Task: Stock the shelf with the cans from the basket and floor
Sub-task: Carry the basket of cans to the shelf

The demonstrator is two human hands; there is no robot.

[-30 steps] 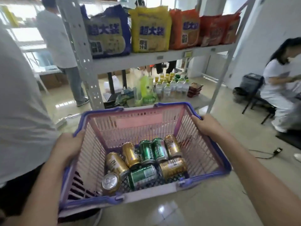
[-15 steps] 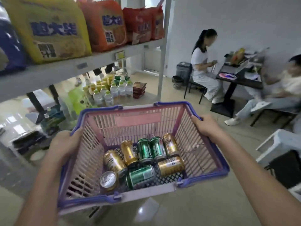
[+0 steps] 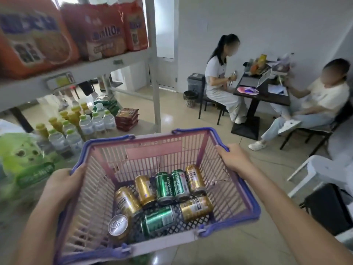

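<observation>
- Head view: beige floor tiles [image 3: 219, 146] are shining under a white-walled room, with a grey metal shelf [image 3: 91, 70] standing at the left.
- Orange and red snack bags [image 3: 99, 33] are sitting on the upper board of the shelf; on the lower board, small water bottles [image 3: 95, 122] and yellow-capped bottles [image 3: 71, 115] are standing together, with a stack of brown packets [image 3: 127, 118] just beside them and a green pack [image 3: 24, 165] lying nearer the camera.
- At the right, two seated people are facing a dark table [image 3: 263, 96] loaded with papers and a laptop; a small bin [image 3: 190, 98] is standing near the first chair, and a white plastic chair [image 3: 321, 173] is showing at the right edge.
- A pink basket [image 3: 158, 152] with a purple rim is being held out in front of the shelf, above the floor.
- The left hand [image 3: 63, 185] is clenching the basket's left rim, fingers curling over the edge.
- The right hand [image 3: 234, 156] is grasping the right rim, fingers wrapping the purple edge.
- Cans are lying in the bottom of the basket, touching one another: gold cans [image 3: 145, 189] and green cans [image 3: 164, 185] are resting on their sides in a row, with another green one and another gold one lying across in front.
- One can with its silver top [image 3: 118, 225] facing up is leaning at the near left corner.
</observation>
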